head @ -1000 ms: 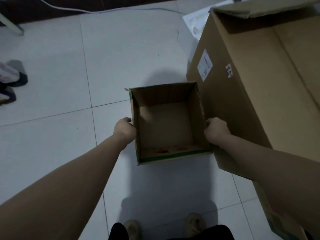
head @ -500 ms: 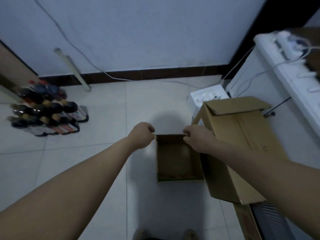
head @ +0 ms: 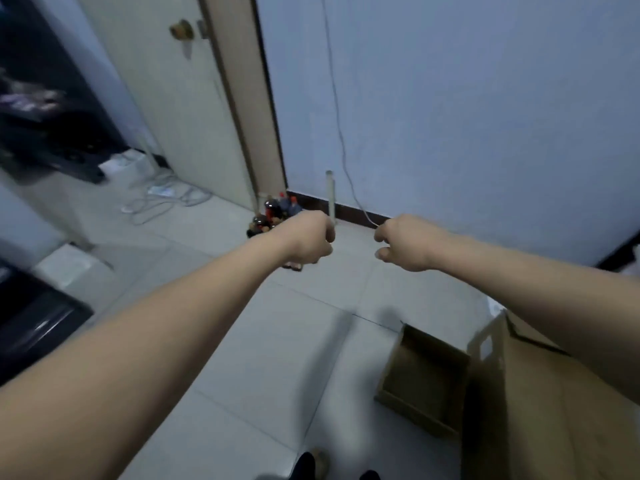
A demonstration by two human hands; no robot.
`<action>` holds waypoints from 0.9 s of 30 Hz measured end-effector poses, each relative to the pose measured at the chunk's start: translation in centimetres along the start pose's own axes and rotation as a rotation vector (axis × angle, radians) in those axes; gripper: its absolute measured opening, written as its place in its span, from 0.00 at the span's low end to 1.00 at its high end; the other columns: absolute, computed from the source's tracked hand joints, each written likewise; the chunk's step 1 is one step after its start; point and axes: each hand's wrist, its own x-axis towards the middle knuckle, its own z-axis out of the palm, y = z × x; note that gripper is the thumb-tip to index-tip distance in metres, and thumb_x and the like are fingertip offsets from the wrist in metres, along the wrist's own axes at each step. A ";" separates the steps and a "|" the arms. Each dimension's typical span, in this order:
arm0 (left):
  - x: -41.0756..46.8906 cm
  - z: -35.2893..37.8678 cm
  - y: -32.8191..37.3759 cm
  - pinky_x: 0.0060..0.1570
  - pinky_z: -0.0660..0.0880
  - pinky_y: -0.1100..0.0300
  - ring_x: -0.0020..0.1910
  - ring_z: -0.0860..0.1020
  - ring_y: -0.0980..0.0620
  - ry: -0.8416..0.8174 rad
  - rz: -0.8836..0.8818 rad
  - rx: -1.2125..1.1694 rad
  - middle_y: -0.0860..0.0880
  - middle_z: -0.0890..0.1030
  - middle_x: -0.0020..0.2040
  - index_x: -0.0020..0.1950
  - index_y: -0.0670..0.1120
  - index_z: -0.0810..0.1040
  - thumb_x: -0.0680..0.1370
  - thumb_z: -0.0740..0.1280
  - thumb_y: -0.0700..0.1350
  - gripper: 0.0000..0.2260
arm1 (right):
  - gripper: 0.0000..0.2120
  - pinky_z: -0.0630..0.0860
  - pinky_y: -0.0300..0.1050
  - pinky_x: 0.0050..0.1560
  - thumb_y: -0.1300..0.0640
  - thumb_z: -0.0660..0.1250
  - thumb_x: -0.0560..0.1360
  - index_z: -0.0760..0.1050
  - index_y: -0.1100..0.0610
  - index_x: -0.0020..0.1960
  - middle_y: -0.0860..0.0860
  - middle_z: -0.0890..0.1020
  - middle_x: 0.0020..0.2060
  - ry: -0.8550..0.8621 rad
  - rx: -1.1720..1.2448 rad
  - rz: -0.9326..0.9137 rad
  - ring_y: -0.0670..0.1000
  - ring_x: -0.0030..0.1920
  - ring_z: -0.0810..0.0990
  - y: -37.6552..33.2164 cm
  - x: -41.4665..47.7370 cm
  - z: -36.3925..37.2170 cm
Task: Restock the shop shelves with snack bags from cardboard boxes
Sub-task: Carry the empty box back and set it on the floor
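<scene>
Both hands had come up off the small cardboard box [head: 424,379] since a second before, when they gripped its two sides; the view had swung up too, from the floor to the wall and door.

Largest in sight was the pale wall [head: 467,116], with a thin cable [head: 341,133] running down it to the dark skirting. Left of it stood a cream door [head: 180,109] with a round knob high up. The tiled floor [head: 277,341] spread below. At the floor's lower right corner sat the big cardboard box [head: 540,403], its white handle flap standing upright. Touching its left side lay the small cardboard box, open at the top, and I could see nothing inside it. No snack bags showed anywhere.

Both forearms reached forward, bare. The left hand [head: 306,242] was curled into a loose fist, holding nothing I could see. The right hand [head: 407,244] was likewise curled, fingers folded in, with no object visible in it. The two hands hung apart in the air, well above the boxes.

Behind the left hand a cluster of dark bottles [head: 273,213] with red caps stood on the floor near the door frame, and a pale tube [head: 330,194] leaned against the wall. A tangle of white cords [head: 162,199] lay by the door's foot. Dark blurred furniture filled the left edge.
</scene>
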 end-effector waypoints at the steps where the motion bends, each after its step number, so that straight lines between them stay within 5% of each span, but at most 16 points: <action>1: -2.6 -0.5 -1.0 0.50 0.77 0.55 0.51 0.80 0.42 0.021 -0.049 0.005 0.40 0.82 0.51 0.47 0.42 0.78 0.75 0.64 0.39 0.04 | 0.16 0.76 0.48 0.53 0.51 0.61 0.78 0.75 0.60 0.60 0.59 0.79 0.57 0.002 -0.036 -0.059 0.60 0.56 0.77 -2.0 -0.4 -0.9; 4: -10.3 -0.9 -4.2 0.53 0.74 0.57 0.57 0.77 0.42 0.117 -0.227 -0.005 0.40 0.80 0.57 0.58 0.40 0.79 0.76 0.64 0.40 0.12 | 0.16 0.73 0.46 0.49 0.51 0.61 0.78 0.75 0.58 0.61 0.59 0.78 0.57 0.008 -0.125 -0.247 0.60 0.57 0.77 -8.6 -1.7 -2.5; 8: -21.7 0.4 -9.2 0.51 0.71 0.61 0.60 0.76 0.44 0.190 -0.483 -0.121 0.43 0.78 0.62 0.63 0.42 0.76 0.78 0.64 0.42 0.14 | 0.10 0.76 0.44 0.44 0.53 0.61 0.77 0.75 0.60 0.48 0.59 0.81 0.50 -0.022 -0.243 -0.527 0.60 0.50 0.80 -19.7 -3.4 -2.5; 12: -33.9 4.0 -14.2 0.53 0.74 0.57 0.57 0.77 0.43 0.190 -0.767 -0.217 0.44 0.79 0.59 0.62 0.42 0.77 0.77 0.65 0.42 0.14 | 0.17 0.76 0.48 0.56 0.50 0.62 0.77 0.74 0.59 0.62 0.58 0.79 0.59 -0.037 -0.334 -0.791 0.60 0.59 0.77 -31.8 -6.2 0.0; 17: -49.2 9.9 -18.7 0.43 0.71 0.58 0.44 0.75 0.48 0.219 -1.062 -0.354 0.44 0.80 0.50 0.56 0.39 0.80 0.76 0.65 0.43 0.12 | 0.18 0.76 0.49 0.55 0.51 0.62 0.78 0.74 0.59 0.63 0.57 0.78 0.59 -0.094 -0.427 -1.097 0.59 0.58 0.77 -46.5 -12.5 4.0; 23: -68.1 18.6 -23.6 0.45 0.71 0.57 0.44 0.73 0.49 0.266 -1.366 -0.531 0.44 0.76 0.47 0.48 0.45 0.76 0.77 0.66 0.43 0.02 | 0.15 0.75 0.48 0.48 0.50 0.62 0.77 0.76 0.61 0.55 0.59 0.80 0.53 -0.177 -0.548 -1.406 0.60 0.52 0.79 -64.3 -23.7 10.4; 27: -76.7 23.6 -26.1 0.52 0.73 0.57 0.56 0.78 0.44 0.333 -1.539 -0.628 0.44 0.80 0.57 0.58 0.40 0.79 0.77 0.65 0.42 0.11 | 0.18 0.76 0.52 0.57 0.51 0.61 0.78 0.74 0.61 0.62 0.58 0.79 0.58 -0.273 -0.570 -1.493 0.59 0.58 0.77 -73.3 -29.1 14.7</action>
